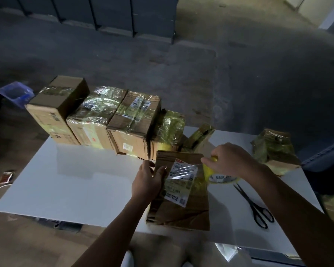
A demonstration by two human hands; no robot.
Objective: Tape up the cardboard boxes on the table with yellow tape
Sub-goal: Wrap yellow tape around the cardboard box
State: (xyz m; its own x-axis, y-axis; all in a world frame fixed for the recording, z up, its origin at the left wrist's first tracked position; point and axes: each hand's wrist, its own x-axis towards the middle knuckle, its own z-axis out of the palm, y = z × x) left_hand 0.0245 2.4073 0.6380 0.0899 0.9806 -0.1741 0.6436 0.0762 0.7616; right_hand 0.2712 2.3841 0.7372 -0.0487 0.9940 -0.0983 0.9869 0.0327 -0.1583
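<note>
Seven cardboard boxes (179, 211) are counted on the counter (75, 180): one held by the left grip (147, 178), five beyond both grips, and one to the right of the right grip (229, 160). One tape roll (218, 179) is counted in the right grip, and one pair of scissors (256, 207) near it.

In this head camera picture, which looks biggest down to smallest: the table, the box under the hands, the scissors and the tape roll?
1. Table
2. Box
3. Scissors
4. Tape roll, which looks smallest, though the right hand hides part of it.
</note>
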